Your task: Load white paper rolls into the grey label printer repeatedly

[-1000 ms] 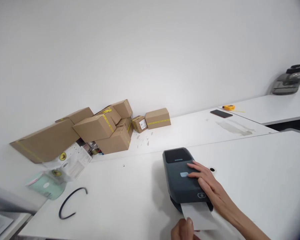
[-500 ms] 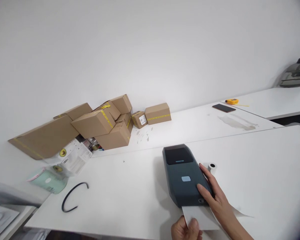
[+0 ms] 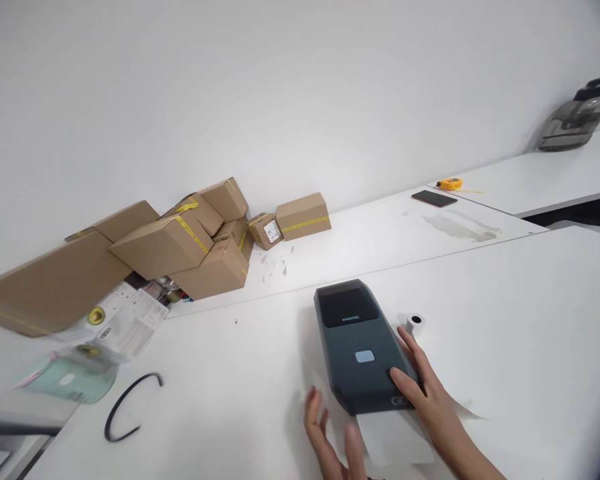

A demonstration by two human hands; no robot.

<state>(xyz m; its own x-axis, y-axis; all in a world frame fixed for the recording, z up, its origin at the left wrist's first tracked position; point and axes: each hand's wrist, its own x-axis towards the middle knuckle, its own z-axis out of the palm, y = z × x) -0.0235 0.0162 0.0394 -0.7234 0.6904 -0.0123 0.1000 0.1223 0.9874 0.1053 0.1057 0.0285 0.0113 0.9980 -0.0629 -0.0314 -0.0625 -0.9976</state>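
Note:
A dark blue-grey portable printer [image 3: 347,353], with a black screen and a pale blue button, is tilted over the white table. My right hand [image 3: 433,400] grips its right side, thumb on the top face and fingers along the edge. A white sheet of paper [image 3: 393,437] sticks out of the printer's near end. Just left of that paper is my left hand [image 3: 330,443], open with fingers apart and nothing in it. Beyond my right fingertips stands a small white paper roll [image 3: 414,329]. More white paper [image 3: 469,411] shows behind my right wrist.
Cardboard boxes [image 3: 207,267] are piled against the wall at left. A black curved band [image 3: 114,410] and a mint-green pouch [image 3: 73,380] lie nearer. Toward the back right are a phone [image 3: 434,198], a yellow tape measure [image 3: 450,184] and a large grey bottle [image 3: 573,123].
My left hand has let go of the paper and moved left, its fingers spreading. My right hand keeps its hold on the printer. The view has shifted slightly.

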